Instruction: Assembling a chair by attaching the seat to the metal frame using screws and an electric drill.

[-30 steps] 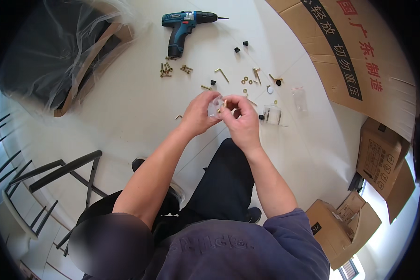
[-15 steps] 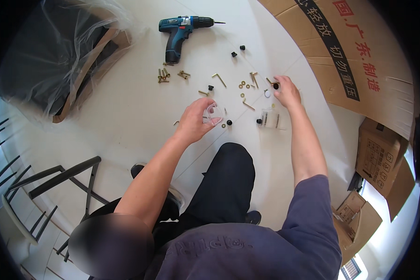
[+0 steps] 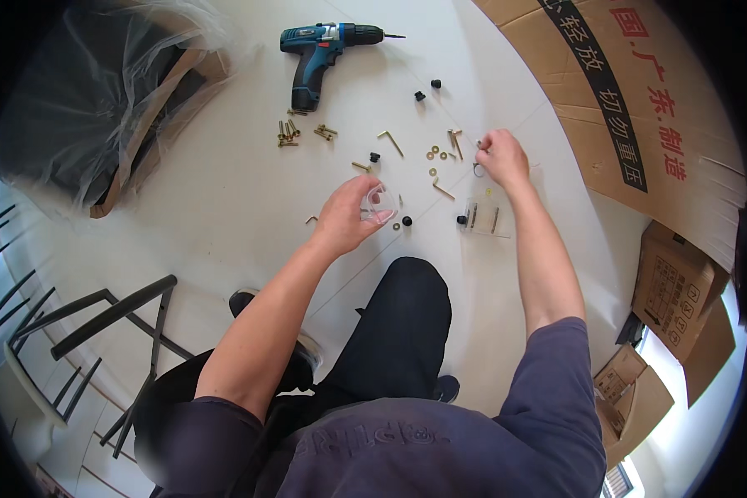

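My left hand (image 3: 345, 216) is wrapped round a small clear plastic container (image 3: 379, 197), held above the floor with its mouth turned to the right. To the right and a little farther off, my right hand (image 3: 504, 158) has its fingers pinched together low over the floor. A bit of something small shows at the fingertips, too hidden to name. Just below them lies a small round piece (image 3: 478, 169). Between the hands are brass-coloured washers (image 3: 432, 172) and hex keys (image 3: 443, 190). A black plug (image 3: 407, 222) lies beside the container, and a clear flat packet (image 3: 487, 217) lies below my right hand.
A blue-green cordless drill (image 3: 310, 62) lies at the back, with several bolts (image 3: 287, 133) in front of it. A plastic-wrapped dark panel (image 3: 66, 108) stands far left. Black metal legs (image 3: 116, 315) are at lower left. Cardboard boxes (image 3: 589, 100) line the right side.
My right hand has shifted slightly left, and its fingers have closed; the black plug and bolt seen at its fingertips are now mostly hidden. My left hand stays on the container.
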Demonstrator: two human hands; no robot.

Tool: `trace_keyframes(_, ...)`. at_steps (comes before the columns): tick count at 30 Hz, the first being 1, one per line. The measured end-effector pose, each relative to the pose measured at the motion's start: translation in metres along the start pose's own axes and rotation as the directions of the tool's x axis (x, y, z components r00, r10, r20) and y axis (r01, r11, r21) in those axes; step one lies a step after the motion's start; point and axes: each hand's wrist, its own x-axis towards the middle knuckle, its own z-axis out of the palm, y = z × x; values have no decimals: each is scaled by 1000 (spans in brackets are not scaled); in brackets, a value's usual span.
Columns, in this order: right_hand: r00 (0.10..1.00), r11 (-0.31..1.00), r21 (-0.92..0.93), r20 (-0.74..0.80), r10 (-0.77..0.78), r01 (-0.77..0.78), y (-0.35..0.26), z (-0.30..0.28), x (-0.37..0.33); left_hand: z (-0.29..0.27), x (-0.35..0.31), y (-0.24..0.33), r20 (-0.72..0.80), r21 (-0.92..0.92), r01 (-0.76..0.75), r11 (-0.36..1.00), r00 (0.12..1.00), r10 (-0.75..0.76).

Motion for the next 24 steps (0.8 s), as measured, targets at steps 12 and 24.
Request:
trace_keyframes(12,999,349,936,50,-16,-41,-178,-4,-110,2,8,-23,-162,3,-90,996,983,90)
trace_keyframes(24,970,976,25,-112,216,-215,-78,18,-13,-7,0,-14,-121,-66,-1,998,993,-7)
